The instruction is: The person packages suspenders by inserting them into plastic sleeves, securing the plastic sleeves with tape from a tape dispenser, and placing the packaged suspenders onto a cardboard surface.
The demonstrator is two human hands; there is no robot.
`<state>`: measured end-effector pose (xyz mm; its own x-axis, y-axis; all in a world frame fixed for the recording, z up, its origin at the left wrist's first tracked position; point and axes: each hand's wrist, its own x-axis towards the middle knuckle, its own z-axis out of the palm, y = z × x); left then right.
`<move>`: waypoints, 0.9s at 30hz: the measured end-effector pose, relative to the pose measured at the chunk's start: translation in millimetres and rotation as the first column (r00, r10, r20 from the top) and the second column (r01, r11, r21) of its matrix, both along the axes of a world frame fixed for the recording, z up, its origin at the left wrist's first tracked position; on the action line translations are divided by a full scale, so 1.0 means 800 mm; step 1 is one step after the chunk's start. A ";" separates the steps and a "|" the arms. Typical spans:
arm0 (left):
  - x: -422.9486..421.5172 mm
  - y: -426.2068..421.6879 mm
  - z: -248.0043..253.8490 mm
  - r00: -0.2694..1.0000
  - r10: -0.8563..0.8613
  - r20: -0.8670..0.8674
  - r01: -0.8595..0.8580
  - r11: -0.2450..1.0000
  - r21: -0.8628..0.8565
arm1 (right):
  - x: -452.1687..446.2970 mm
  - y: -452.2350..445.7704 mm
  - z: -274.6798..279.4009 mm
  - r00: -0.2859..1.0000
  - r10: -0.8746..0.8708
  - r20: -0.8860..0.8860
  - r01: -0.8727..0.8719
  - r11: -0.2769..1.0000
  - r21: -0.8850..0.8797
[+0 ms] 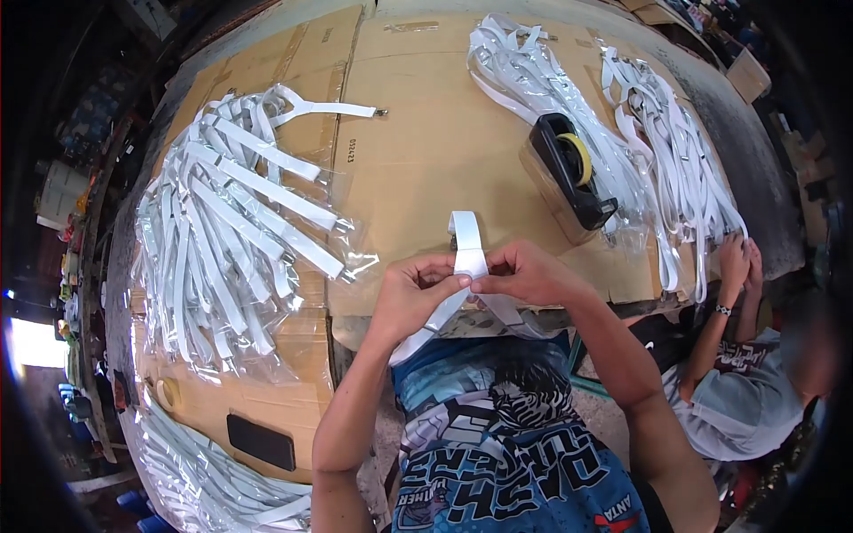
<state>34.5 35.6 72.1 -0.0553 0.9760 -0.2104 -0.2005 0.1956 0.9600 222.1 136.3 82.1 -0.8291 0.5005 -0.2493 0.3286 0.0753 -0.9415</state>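
Observation:
A pair of white suspenders (pixel 467 240) is between my hands at the table's front edge. One strap end loops upward and curls over, with a small dark clip beneath it. Below my fingers two straps part and hang toward my lap. My left hand (pixel 416 289) pinches the suspenders from the left side where the straps meet. From the right, my right hand (pixel 524 274) pinches the same spot, the two thumbs nearly touching. To the left lies a spread pile of white suspenders in clear plastic sleeves (pixel 222 222), metal clips at their ends.
A black tape dispenser (pixel 569 173) with yellow tape stands to the right. Beyond it lie two bundles of suspenders (pixel 533 71) (pixel 675 142). A co-worker's hands (pixel 737 262) touch the far-right bundle. At lower left are a phone (pixel 260 441), a tape roll (pixel 167 393) and more bagged suspenders (pixel 209 480).

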 end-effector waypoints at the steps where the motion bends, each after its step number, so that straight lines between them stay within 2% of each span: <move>1: 0.000 0.000 -0.002 0.999 0.017 0.028 -0.017 1.000 0.019 | 0.000 0.000 -0.002 1.000 -0.007 -0.004 0.007 1.000 -0.018; 6: 0.005 0.000 -0.009 0.985 0.105 0.136 -0.116 0.991 0.068 | -0.002 0.002 -0.003 1.000 -0.026 0.007 0.026 0.999 -0.039; 9: 0.010 -0.006 -0.031 0.983 0.178 0.051 -0.181 0.980 0.085 | -0.004 0.004 -0.005 0.999 -0.039 0.030 0.040 0.999 -0.017; 12: 0.020 -0.011 -0.046 0.922 0.330 -0.203 -0.250 0.906 0.340 | -0.003 0.004 -0.007 0.999 -0.040 0.020 0.041 0.998 -0.056; 15: 0.027 -0.016 -0.034 0.760 0.504 -0.409 -0.229 0.798 0.558 | -0.001 0.008 -0.016 0.999 -0.036 0.014 0.038 0.991 -0.126; 18: 0.034 -0.022 -0.043 0.603 0.612 -0.511 -0.184 0.731 0.657 | -0.001 0.007 -0.016 0.998 -0.056 0.005 0.056 0.985 -0.162; 24: 0.045 -0.025 -0.050 0.497 0.674 -0.547 -0.189 0.699 0.690 | -0.010 0.000 -0.020 0.992 -0.113 -0.051 0.100 0.972 -0.214; 27: 0.043 -0.027 -0.048 0.487 0.642 -0.592 -0.172 0.735 0.656 | -0.013 -0.002 -0.023 0.989 -0.145 -0.039 0.130 0.959 -0.251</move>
